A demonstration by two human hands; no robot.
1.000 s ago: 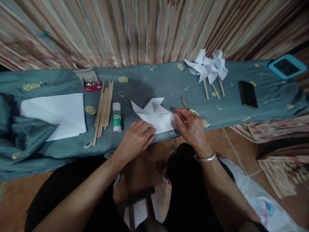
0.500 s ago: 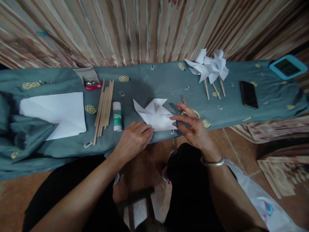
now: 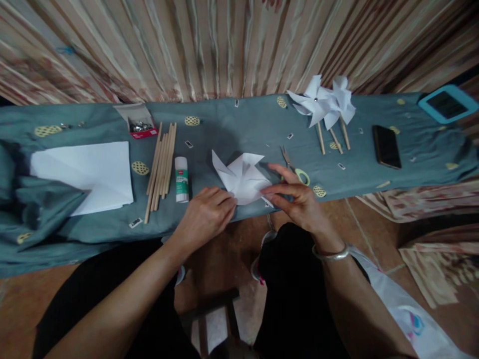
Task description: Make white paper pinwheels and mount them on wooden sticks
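A white paper pinwheel (image 3: 245, 182) with folded blades lies near the front edge of the cloth-covered table. My left hand (image 3: 209, 209) is closed, its fingers pinching the pinwheel's lower left corner. At the right side, my right hand (image 3: 294, 197) pinches a blade between thumb and fingers, while its index finger stretches out above. Just beyond that hand lie scissors (image 3: 302, 176) with light green handles. A glue stick (image 3: 181, 180) stands out to the left of the pinwheel, with a bundle of wooden sticks (image 3: 160, 167) beside it.
White paper sheets (image 3: 101, 174) lie at the left, partly under bunched cloth. A red box of metal pins (image 3: 141, 127) is open behind the sticks. Pinwheels on sticks (image 3: 316, 99), a phone (image 3: 386, 146) and a blue-framed device (image 3: 447, 103) sit to the right. A curtain (image 3: 209, 50) hangs behind.
The pinwheel has shifted and turned slightly to the right. My right hand has moved a little lower and left, its fingers now closed on the right blade. More of the scissors shows.
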